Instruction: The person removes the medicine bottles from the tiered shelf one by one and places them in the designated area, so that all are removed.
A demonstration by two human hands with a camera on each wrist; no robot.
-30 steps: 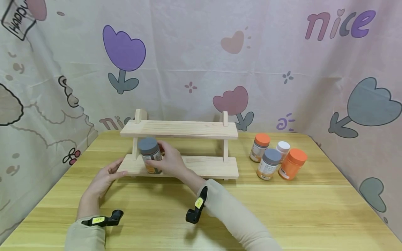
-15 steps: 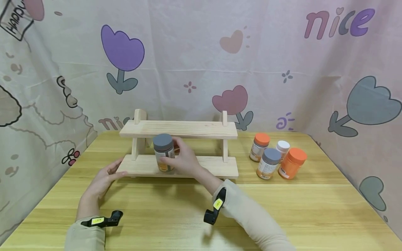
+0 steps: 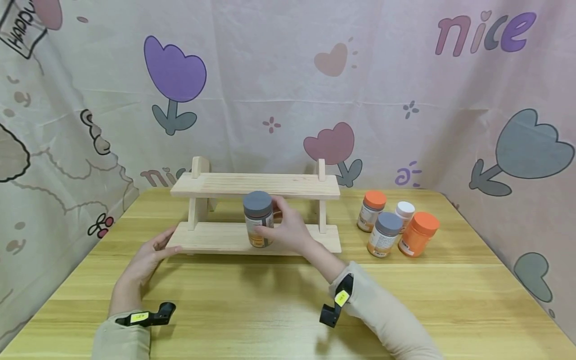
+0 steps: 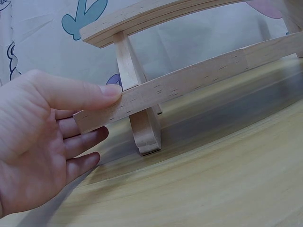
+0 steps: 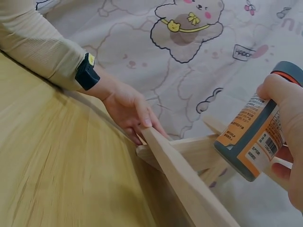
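In the head view a pale wooden two-tier rack (image 3: 211,238) stands mid-table. My right hand (image 3: 292,229) grips a pill bottle (image 3: 257,222) with a dark grey lid, upright over the middle of the lower shelf. Its orange and grey label faces the right wrist camera, where the bottle (image 5: 251,135) appears tilted, with its base over the shelf. At the rack's left end, my left hand (image 3: 146,260) pinches the lower shelf. The left wrist view shows the thumb (image 4: 111,92) on the board (image 4: 165,87), with the other fingers partly hidden behind it.
Several bottles stand grouped to the right of the rack: one with an orange lid (image 3: 370,214), a grey-lidded one (image 3: 384,239), a small white-lidded one (image 3: 405,211) and an all-orange one (image 3: 418,237). A printed cloth (image 3: 261,75) hangs behind the wooden table (image 3: 252,310).
The right hand has carried the grey-lidded pill bottle rightward along the lower shelf, from its left end to the middle. The left hand keeps its hold on the shelf end.
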